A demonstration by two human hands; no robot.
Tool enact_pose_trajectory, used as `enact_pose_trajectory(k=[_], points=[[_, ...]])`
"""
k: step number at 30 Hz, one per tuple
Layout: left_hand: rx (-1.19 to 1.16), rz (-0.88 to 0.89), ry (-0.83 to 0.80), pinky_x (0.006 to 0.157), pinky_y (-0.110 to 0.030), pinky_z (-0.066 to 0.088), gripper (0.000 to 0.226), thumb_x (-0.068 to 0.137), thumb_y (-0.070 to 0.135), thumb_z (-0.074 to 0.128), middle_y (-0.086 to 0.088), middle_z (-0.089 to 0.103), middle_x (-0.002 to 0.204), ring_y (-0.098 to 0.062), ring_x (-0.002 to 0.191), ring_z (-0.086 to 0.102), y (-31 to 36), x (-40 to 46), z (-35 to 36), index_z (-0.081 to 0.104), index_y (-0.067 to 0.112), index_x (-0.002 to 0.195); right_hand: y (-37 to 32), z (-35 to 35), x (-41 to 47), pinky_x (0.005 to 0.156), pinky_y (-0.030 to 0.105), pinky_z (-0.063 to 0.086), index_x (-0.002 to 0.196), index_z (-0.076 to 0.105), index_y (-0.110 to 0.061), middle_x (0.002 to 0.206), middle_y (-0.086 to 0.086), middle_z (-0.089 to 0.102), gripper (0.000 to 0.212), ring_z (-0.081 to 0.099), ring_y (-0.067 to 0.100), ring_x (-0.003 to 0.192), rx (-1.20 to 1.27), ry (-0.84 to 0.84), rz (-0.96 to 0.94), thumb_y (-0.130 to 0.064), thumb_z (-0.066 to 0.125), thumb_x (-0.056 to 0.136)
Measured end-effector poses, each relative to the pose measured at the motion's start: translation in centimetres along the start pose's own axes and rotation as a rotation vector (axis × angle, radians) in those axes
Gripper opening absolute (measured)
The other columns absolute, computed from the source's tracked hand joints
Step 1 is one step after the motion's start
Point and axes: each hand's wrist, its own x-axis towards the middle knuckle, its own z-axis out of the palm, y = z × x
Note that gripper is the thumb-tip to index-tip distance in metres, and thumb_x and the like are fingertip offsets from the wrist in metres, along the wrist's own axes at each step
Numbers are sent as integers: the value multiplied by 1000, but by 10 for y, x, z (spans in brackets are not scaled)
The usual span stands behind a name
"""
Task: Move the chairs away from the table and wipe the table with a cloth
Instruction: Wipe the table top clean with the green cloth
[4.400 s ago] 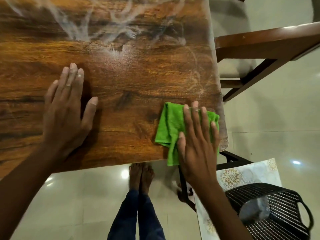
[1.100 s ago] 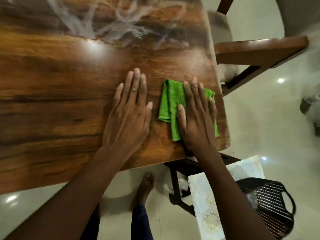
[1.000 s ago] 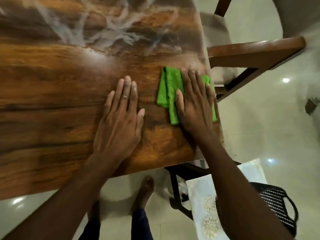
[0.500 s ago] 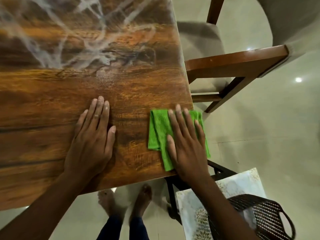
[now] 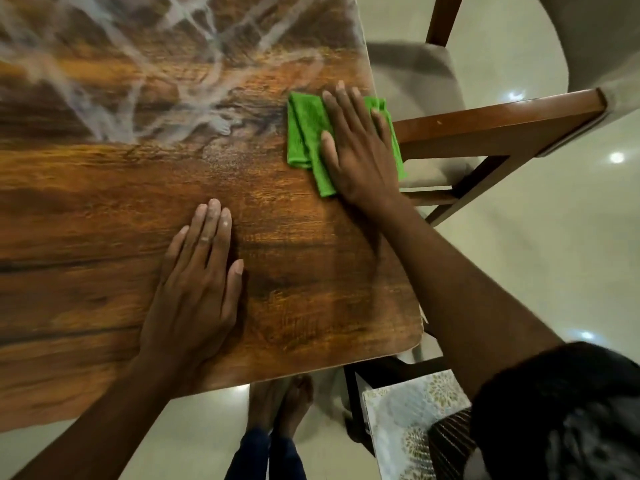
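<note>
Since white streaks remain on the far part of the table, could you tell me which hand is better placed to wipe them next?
Probably the right hand: it presses the folded green cloth beside the white streaks; the left hand lies flat, nearer the wooden table edge.

No legible text, labels, brand marks, numbers or signs observed. Surfaces checked: brown wood-grain tabletop [image 5: 104,209], with pale smears at the far side only; folded green microfibre cloth [image 5: 304,133], with no tag or print visible; pale floral-patterned panel [image 5: 408,424] at near right, with ornament only and no lettering.
</note>
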Motion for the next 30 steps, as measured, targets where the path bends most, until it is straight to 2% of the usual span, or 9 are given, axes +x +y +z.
enact_pose_trajectory(k=[3, 5, 9, 11, 15, 18, 21, 26, 30], points=[[23, -3, -8, 132, -49, 18, 64, 111, 32, 29, -15, 15, 176, -24, 165, 10, 1, 0, 0, 17, 3, 167, -18, 4, 17, 133, 46, 7, 170, 14, -22, 179, 3, 10, 65, 4, 22, 166, -2, -22, 58, -45, 21, 110], [46, 15, -10, 131, -51, 21, 64, 111, 32, 28, -16, 15, 175, -25, 164, 11, 2, 0, -1, 17, 2, 167, -53, 10, 18, 133, 48, 5, 171, 10, -22, 179, 4, 6, 67, 0, 25, 166, -13, -37, 87, -47, 18, 109], [52, 21, 7, 129, -55, 24, 62, 112, 29, 28, -21, 19, 173, -29, 164, 14, 1, -2, 1, 21, -3, 164, -146, 24, 19, 132, 48, 7, 170, 10, -29, 179, 1, 9, 66, 3, 26, 165, -5, -95, -80, -53, 24, 110], [14, -5, 34, 130, -56, 23, 61, 112, 27, 31, -25, 20, 172, -31, 164, 13, 0, -3, 2, 23, -6, 163, -165, 27, 24, 132, 45, 6, 170, 13, -31, 178, -2, 12, 65, 7, 22, 165, 9, -111, -154, -52, 27, 110], [36, 26, 53, 130, -56, 22, 62, 112, 27, 29, -27, 18, 172, -34, 163, 14, -3, -4, 3, 22, -8, 162, -130, 28, 21, 132, 43, 9, 169, 21, -34, 177, -6, 18, 61, 10, 16, 165, -50, -66, -91, -48, 26, 110], [51, 27, 54, 130, -56, 22, 62, 111, 26, 30, -27, 18, 172, -35, 163, 14, -3, -5, 5, 22, -9, 162, -70, 15, 3, 133, 46, 9, 170, 16, -29, 179, -1, 11, 62, 5, 18, 165, 2, -32, 26, -44, 23, 110], [44, 27, 50, 130, -56, 22, 63, 111, 26, 31, -28, 18, 172, -35, 163, 14, -4, -3, 6, 22, -9, 162, -27, 1, -39, 132, 49, 16, 170, 18, -28, 179, -1, 9, 62, 5, 18, 165, 20, 11, 70, -42, 23, 110], [16, 22, 33, 131, -54, 19, 64, 110, 27, 30, -25, 16, 173, -33, 164, 12, -4, -3, 5, 21, -7, 163, -22, -9, -144, 132, 51, 14, 171, 10, -27, 179, -3, 0, 62, -4, 15, 165, 71, -40, 107, -38, 28, 113], [-7, 25, -9, 133, -49, 14, 64, 111, 30, 28, -21, 14, 174, -29, 164, 9, -3, -3, 3, 19, -3, 165, -39, -13, -207, 132, 52, 17, 171, 11, -25, 179, -2, 0, 64, -2, 18, 166, 67, -73, 172, -36, 33, 111]])
